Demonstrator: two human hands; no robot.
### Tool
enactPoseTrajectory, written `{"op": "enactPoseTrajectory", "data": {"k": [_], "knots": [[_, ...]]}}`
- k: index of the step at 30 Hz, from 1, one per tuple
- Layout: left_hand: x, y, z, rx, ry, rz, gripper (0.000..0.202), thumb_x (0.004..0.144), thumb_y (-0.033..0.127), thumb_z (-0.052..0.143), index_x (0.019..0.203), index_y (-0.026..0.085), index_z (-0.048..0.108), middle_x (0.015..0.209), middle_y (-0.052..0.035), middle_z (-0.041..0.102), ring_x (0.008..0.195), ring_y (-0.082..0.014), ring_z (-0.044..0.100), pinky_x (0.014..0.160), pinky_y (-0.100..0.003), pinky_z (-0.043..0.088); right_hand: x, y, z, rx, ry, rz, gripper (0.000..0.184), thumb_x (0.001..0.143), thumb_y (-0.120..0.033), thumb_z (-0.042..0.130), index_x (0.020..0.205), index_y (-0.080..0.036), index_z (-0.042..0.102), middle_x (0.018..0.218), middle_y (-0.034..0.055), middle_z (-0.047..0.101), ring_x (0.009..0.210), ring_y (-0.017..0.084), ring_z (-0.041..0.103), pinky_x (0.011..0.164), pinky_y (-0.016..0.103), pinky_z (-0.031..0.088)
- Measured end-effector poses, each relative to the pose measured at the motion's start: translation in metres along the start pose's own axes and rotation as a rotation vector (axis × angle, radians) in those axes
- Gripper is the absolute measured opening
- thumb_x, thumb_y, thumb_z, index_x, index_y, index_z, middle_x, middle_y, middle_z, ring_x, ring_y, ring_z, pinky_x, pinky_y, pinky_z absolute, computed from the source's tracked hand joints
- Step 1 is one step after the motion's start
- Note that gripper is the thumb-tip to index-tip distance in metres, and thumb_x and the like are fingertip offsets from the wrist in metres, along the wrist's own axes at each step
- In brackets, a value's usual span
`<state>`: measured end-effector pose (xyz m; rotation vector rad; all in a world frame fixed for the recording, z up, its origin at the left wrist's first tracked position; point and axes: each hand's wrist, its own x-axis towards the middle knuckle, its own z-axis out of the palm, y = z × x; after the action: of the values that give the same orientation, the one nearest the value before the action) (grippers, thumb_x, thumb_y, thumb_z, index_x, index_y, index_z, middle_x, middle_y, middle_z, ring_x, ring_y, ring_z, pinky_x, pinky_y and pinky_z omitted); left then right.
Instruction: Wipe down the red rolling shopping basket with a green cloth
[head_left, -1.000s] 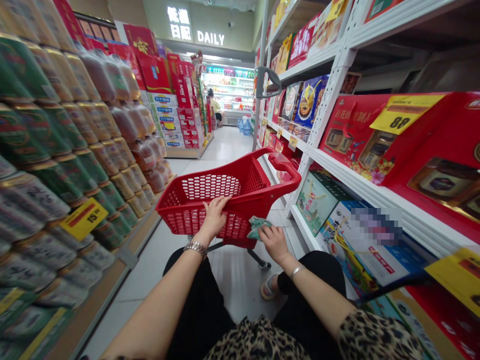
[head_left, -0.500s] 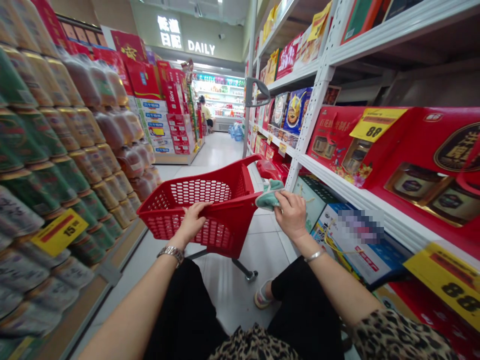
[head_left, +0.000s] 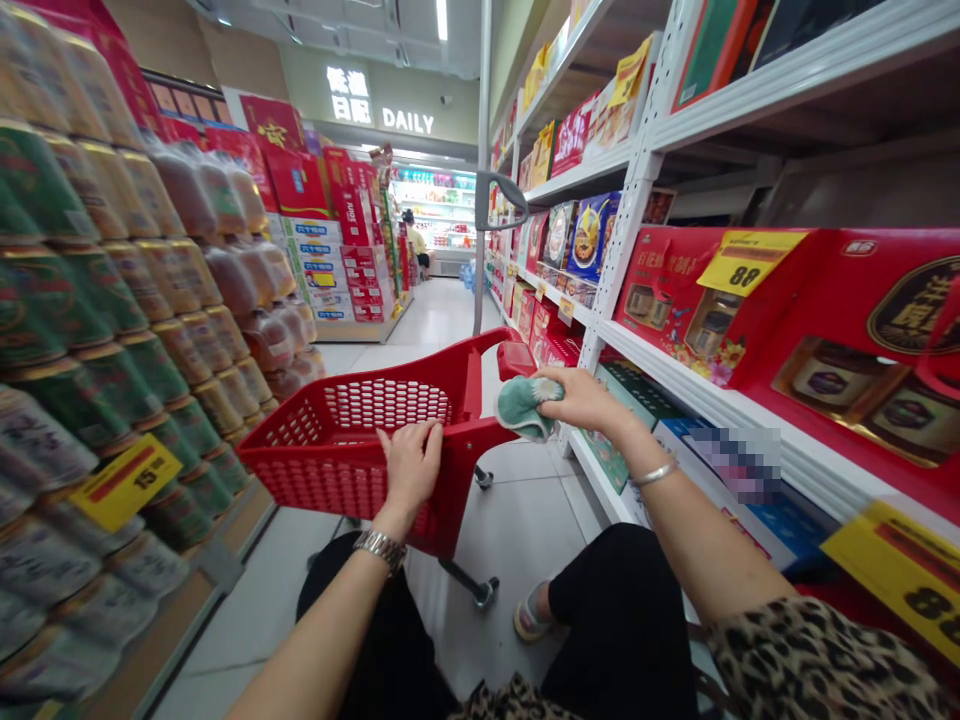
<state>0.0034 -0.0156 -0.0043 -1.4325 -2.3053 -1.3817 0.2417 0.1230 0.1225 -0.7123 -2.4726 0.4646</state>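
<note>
My left hand (head_left: 409,470) grips the side rim of a red plastic shopping trolley-basket (head_left: 352,470), with a metal watch on the wrist. My right hand (head_left: 581,400) is stretched forward over the basket's rim and holds a crumpled teal cloth (head_left: 521,408), which presses against the rim. A bangle circles that wrist. The trolley's red handle end (head_left: 516,360) lies just beyond the cloth. Its inside looks bare where it shows, though my left hand hides part of it.
White shelves (head_left: 622,230) of red gift boxes with yellow price tags line the right. Stacked green cans (head_left: 75,320) and bagged bottles fill the left. A tiled aisle runs ahead, with a metal pole (head_left: 480,200) and a distant shopper (head_left: 414,245).
The trolley has swung and moved forward with my hands. My right hand has reached further out, and the cloth now sits lower against the rim. The aisle view has shifted left.
</note>
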Motion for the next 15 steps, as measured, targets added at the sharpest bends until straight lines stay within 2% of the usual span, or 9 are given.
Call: {"op": "enactPoseTrajectory", "data": {"k": [2,5,11,15], "knots": [[-0.002,0.007,0.007,0.009,0.034,-0.064,0.034,0.096,0.041,0.047,0.08,0.026,0.072,0.098,-0.0042,0.078,0.105,-0.0283,0.064,0.123,-0.07,0.012,0.0,-0.009,0.0,0.001,-0.039,0.006,0.031,0.065,-0.01,0.062,0.092,-0.02,0.076,0.081,-0.0034,0.075,0.076,0.015,0.066,0.071,0.023,0.048],[0.0,0.01,0.007,0.017,0.039,-0.094,0.034,0.091,0.043,0.053,0.065,0.025,0.067,0.086,-0.0018,0.077,0.099,-0.0278,0.063,0.121,-0.068,0.019,-0.002,-0.019,-0.001,-0.017,-0.074,0.038,0.029,0.063,-0.01,0.063,0.089,-0.02,0.075,0.079,-0.0032,0.073,0.074,0.015,0.065,0.068,0.022,0.046],[0.0,0.005,-0.008,0.011,-0.025,-0.082,0.033,0.089,0.037,0.051,0.062,0.026,0.065,0.085,-0.0002,0.076,0.099,-0.0258,0.062,0.119,-0.059,0.024,-0.016,-0.036,-0.001,0.028,-0.067,0.034,0.022,0.064,-0.012,0.063,0.083,-0.019,0.072,0.072,-0.0039,0.069,0.069,0.015,0.062,0.064,0.022,0.043],[0.004,-0.011,-0.019,0.001,-0.1,-0.046,0.033,0.088,0.038,0.049,0.061,0.025,0.063,0.083,0.0004,0.075,0.097,-0.0241,0.063,0.118,-0.056,0.028,-0.032,-0.055,0.007,0.009,-0.041,-0.04,0.017,0.065,-0.011,0.062,0.079,-0.019,0.069,0.072,-0.0033,0.068,0.067,0.014,0.061,0.063,0.022,0.042]]}}
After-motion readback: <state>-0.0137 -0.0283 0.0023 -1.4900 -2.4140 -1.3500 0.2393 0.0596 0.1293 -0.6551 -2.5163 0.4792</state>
